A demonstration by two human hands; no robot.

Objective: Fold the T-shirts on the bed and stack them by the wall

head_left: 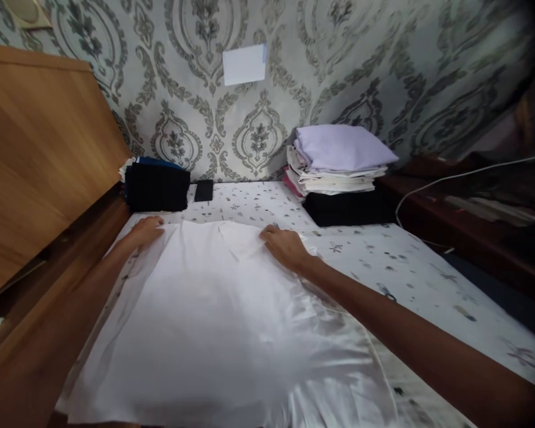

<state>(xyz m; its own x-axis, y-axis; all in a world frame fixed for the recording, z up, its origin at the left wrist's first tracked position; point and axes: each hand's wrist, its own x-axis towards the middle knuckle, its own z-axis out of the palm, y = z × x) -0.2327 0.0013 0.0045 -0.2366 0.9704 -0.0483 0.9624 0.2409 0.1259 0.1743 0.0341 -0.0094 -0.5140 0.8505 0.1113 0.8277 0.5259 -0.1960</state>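
The grip of the right hand [288,246] is closed on the white shirt [196,303] at its far edge; whether the left hand [146,232], at the left corner, also pinches, I cannot tell. The shirt lies spread on the patterned sheet [258,199].

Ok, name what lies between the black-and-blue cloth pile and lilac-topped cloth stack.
Head view: a flat black rectangular object on white patterned fabric.

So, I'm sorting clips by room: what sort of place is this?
Probably a bedroom at home: a printed sheet, a stack of folded cloth on it, and ornate wallpaper behind.
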